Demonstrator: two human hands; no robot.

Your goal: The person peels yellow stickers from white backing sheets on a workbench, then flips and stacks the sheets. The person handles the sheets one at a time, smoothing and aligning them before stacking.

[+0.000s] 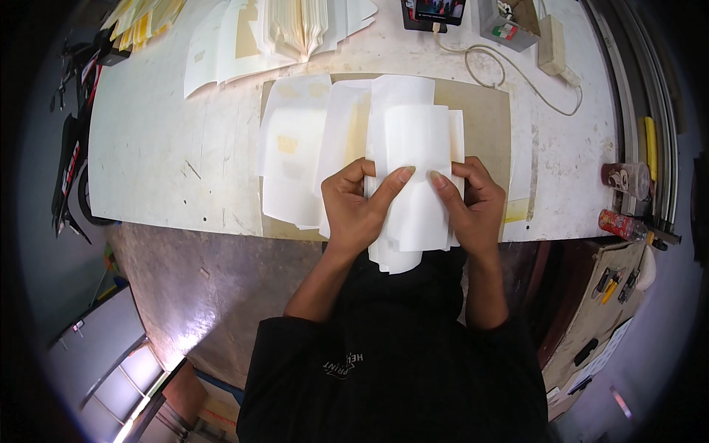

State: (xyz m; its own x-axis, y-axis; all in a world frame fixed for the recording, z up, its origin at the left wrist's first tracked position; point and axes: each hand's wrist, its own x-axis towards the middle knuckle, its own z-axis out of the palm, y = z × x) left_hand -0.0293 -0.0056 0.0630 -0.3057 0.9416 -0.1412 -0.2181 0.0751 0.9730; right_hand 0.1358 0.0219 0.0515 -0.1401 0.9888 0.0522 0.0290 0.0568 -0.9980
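Both hands hold a stack of white paper bags or folded sheets (418,140) above the near edge of the table; their exact kind is unclear. My left hand (360,199) grips the stack's left side, thumb on top and fingers curled behind. On the right side, my right hand (473,199) grips it the same way, its thumb close to the other one. The stack bends slightly, and its lower end juts past the table edge. Beside my left hand, more white papers (292,148) with faint yellow print lie overlapped on a tan board (484,122).
Farther back stands a thick fanned bundle of papers (295,29), with yellowish papers (148,22) at the far left. A lit phone or screen (437,10), a grey box (509,22) and a white cable (517,74) sit at the back right. A cup (624,177) and bottle (622,224) stand right.
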